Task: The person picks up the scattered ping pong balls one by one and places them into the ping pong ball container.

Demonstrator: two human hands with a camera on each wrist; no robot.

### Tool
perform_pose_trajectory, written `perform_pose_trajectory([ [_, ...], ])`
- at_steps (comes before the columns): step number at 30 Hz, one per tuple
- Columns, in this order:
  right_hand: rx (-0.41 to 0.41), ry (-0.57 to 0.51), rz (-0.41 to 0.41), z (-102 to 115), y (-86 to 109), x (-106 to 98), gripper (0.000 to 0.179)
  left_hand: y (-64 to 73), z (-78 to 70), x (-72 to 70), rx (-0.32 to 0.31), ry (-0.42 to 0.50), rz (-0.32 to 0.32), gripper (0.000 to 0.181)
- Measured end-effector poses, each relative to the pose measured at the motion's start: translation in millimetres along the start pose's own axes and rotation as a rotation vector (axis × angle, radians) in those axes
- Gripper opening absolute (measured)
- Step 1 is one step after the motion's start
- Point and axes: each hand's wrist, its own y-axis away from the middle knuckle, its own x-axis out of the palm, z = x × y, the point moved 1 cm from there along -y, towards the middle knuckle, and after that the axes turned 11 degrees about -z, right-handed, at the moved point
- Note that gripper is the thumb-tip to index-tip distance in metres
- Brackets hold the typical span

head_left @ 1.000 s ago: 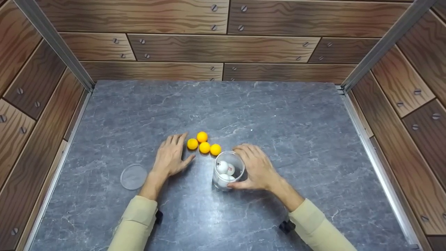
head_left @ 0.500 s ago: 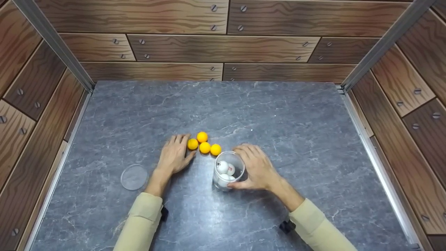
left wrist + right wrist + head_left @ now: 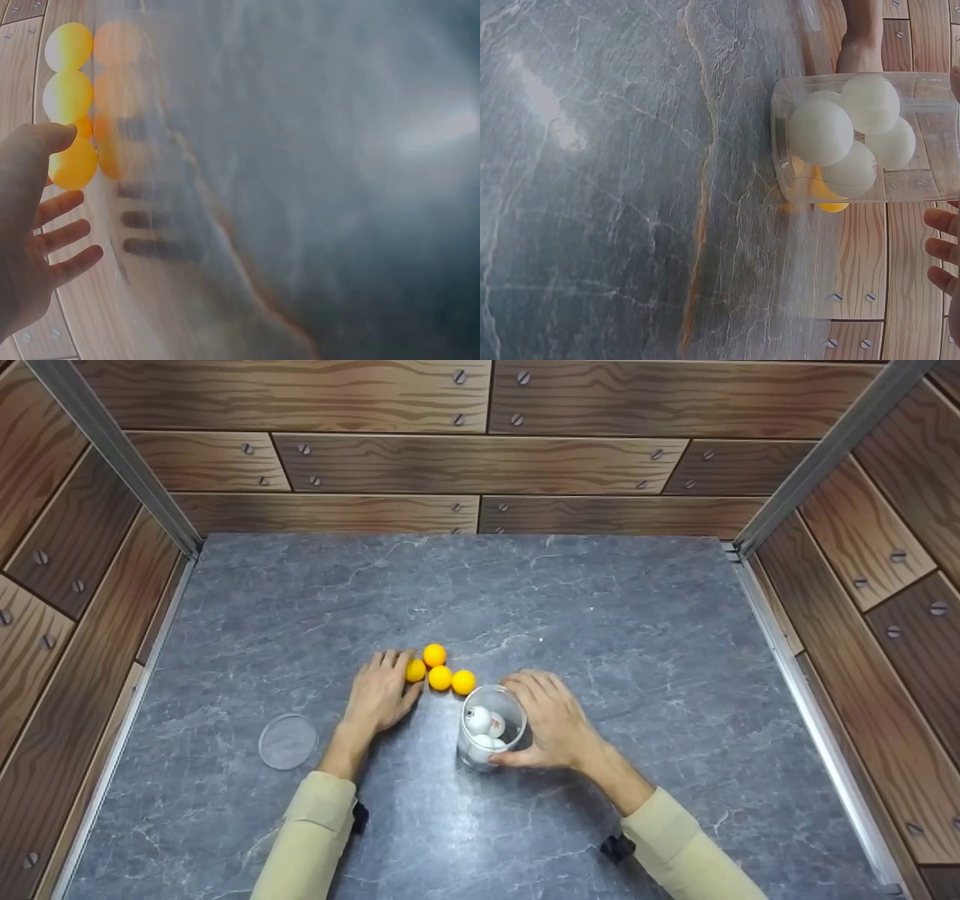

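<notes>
Several orange ping-pong balls (image 3: 440,678) lie in a cluster on the grey marbled table. My left hand (image 3: 376,690) reaches around the leftmost orange ball (image 3: 416,670), thumb on the near side and fingers on the far side. In the left wrist view the thumb (image 3: 56,137) overlaps that ball and the other fingers extend fairly straight; whether they touch it is unclear. With its thumb in front and fingers behind, my right hand (image 3: 551,724) holds an upright clear jar (image 3: 514,701). Several white ping-pong balls (image 3: 821,133) sit inside the jar.
A round clear lid (image 3: 288,742) lies flat on the table, left of the left forearm. Wood-patterned walls (image 3: 480,465) with metal corner posts enclose the table at the back and sides.
My left hand has moved slightly right, and its fingers now come around the leftmost orange ball. The right hand, the jar and the balls have stayed in place.
</notes>
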Motion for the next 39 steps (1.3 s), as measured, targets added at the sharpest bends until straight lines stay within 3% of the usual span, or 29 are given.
perform_pose_trajectory([
  [13, -0.016, 0.013, -0.012, -1, 0.9, 1, 0.103, 0.2, -0.7, -0.7, 0.035, -0.036, -0.005, 0.045],
  [17, -0.013, 0.010, -0.013, 0, 0.8, 1, 0.103, 0.8, -0.7, -1.0, 0.030, -0.036, -0.002, 0.044],
  [24, 0.000, -0.006, -0.013, 0, 0.9, 0, 0.102, 4.0, -0.1, -2.5, 0.035, -0.014, -0.050, 0.042],
  [39, 0.010, 0.000, 0.004, 0, 1.1, -1, 0.104, 7.6, -3.0, -14.2, 0.033, -0.049, -0.049, 0.044],
])
